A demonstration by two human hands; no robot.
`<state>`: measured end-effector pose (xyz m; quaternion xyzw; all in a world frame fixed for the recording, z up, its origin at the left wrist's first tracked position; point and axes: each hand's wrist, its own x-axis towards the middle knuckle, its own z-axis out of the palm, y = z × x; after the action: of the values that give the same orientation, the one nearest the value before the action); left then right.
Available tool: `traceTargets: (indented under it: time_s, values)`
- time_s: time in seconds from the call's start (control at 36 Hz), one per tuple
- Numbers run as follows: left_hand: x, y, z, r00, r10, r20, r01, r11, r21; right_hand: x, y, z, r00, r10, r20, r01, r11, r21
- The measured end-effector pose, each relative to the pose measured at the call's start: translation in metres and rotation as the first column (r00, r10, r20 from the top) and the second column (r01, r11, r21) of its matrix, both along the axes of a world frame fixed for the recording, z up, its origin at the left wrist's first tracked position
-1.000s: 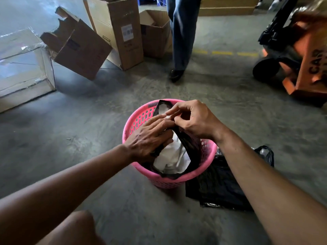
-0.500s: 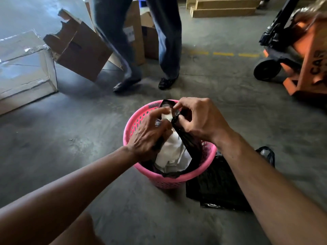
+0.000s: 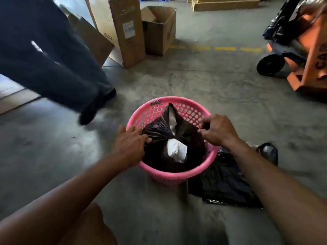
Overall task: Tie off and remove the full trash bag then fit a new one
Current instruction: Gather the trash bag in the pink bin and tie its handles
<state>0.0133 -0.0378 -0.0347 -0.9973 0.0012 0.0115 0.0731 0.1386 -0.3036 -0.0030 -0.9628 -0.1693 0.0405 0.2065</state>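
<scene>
A pink mesh basket [image 3: 184, 106] stands on the concrete floor in front of me. Inside it sits a full black trash bag [image 3: 159, 137] with white rubbish showing through gaps. Its two ends cross in a knot at the middle. My left hand [image 3: 130, 145] grips the bag's left end at the basket's left rim. My right hand [image 3: 216, 131] pinches the right end over the right rim. The ends are stretched taut between my hands. A flat black bag [image 3: 223, 184] lies on the floor against the basket's right side.
A person in dark trousers [image 3: 53, 55] walks close by at the left, one shoe [image 3: 95, 108] near the basket. Cardboard boxes [image 3: 123, 30] stand behind. An orange pallet truck [image 3: 304, 55] with a black wheel is at the far right.
My hands have moved apart from the middle of the basket to its two sides, drawing the bag's ends tight. The walking person has come from the back toward the left.
</scene>
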Motion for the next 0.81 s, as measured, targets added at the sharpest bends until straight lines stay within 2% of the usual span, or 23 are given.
traceTargets:
  time_s: [0.14, 0.22, 0.28, 0.33, 0.36, 0.39, 0.42, 0.44, 0.5, 0.53, 0.56, 0.58, 0.61, 0.67, 0.69, 0.75, 0.81]
  values:
    - [-0.003, 0.001, 0.005, 0.991, 0.07, -0.111, -0.058, 0.992, 0.11, 0.006, -0.01, -0.006, 0.992, -0.114, 0.046, 0.117, 0.991, -0.064]
    - [0.001, 0.003, 0.005, 0.987, 0.1, -0.128, -0.086, 0.99, 0.11, 0.009, -0.017, -0.007, 0.987, -0.143, 0.068, 0.146, 0.988, -0.05]
    - [0.005, 0.007, 0.007, 0.992, 0.101, -0.075, -0.101, 0.995, -0.003, 0.014, -0.023, -0.007, 0.991, -0.128, 0.031, 0.129, 0.991, -0.03]
    - [0.011, 0.014, 0.008, 0.993, 0.116, 0.011, -0.108, 0.955, -0.275, 0.02, -0.028, -0.004, 0.992, -0.117, -0.052, 0.117, 0.993, -0.003]
    - [0.015, 0.014, 0.01, 0.991, 0.131, 0.038, -0.097, 0.872, -0.481, 0.022, -0.03, -0.001, 0.99, -0.108, -0.089, 0.108, 0.994, 0.001]
    - [0.019, 0.012, 0.01, 0.986, 0.161, 0.045, -0.085, 0.714, -0.695, 0.023, -0.031, 0.002, 0.989, -0.094, -0.111, 0.094, 0.996, 0.001]
    - [0.023, 0.005, 0.011, 0.979, 0.203, 0.03, -0.076, 0.494, -0.866, 0.023, -0.031, 0.005, 0.99, -0.071, -0.122, 0.072, 0.997, 0.001]
    - [0.026, -0.006, 0.014, 0.971, 0.236, -0.028, -0.089, 0.253, -0.963, 0.023, -0.031, 0.009, 0.991, -0.048, -0.126, 0.05, 0.999, 0.009]
    - [0.035, -0.03, 0.017, 0.96, 0.231, -0.159, -0.12, -0.174, -0.977, 0.021, -0.028, 0.017, 0.993, 0.001, -0.119, 0.007, 0.998, 0.06]
    - [0.038, -0.042, 0.019, 0.956, 0.212, -0.202, -0.126, -0.325, -0.937, 0.019, -0.026, 0.021, 0.993, 0.021, -0.114, -0.01, 0.995, 0.101]
    - [0.043, -0.052, 0.021, 0.954, 0.195, -0.23, -0.129, -0.427, -0.895, 0.018, -0.024, 0.024, 0.994, 0.034, -0.108, -0.018, 0.989, 0.147]
    - [0.047, -0.059, 0.023, 0.953, 0.184, -0.241, -0.128, -0.474, -0.871, 0.017, -0.022, 0.027, 0.994, 0.044, -0.101, -0.024, 0.981, 0.194]
    - [0.053, -0.064, 0.025, 0.957, 0.171, -0.233, -0.123, -0.491, -0.862, 0.017, -0.02, 0.03, 0.995, 0.054, -0.086, -0.032, 0.97, 0.24]
    - [0.06, -0.07, 0.03, 0.97, 0.142, -0.196, -0.121, -0.415, -0.902, 0.015, -0.014, 0.033, 0.996, 0.065, -0.054, -0.044, 0.942, 0.332]
    - [0.064, -0.072, 0.033, 0.979, 0.118, -0.165, -0.121, -0.309, -0.943, 0.014, -0.01, 0.034, 0.997, 0.069, -0.039, -0.049, 0.925, 0.376]
    - [0.069, -0.077, 0.036, 0.993, 0.024, -0.119, -0.119, -0.011, -0.993, 0.009, 0.003, 0.037, 0.996, 0.087, 0.006, -0.081, 0.894, 0.441]
    - [0.072, -0.081, 0.038, 0.985, -0.079, -0.155, -0.131, 0.249, -0.96, 0.003, 0.018, 0.04, 0.992, 0.114, 0.05, -0.124, 0.87, 0.477]
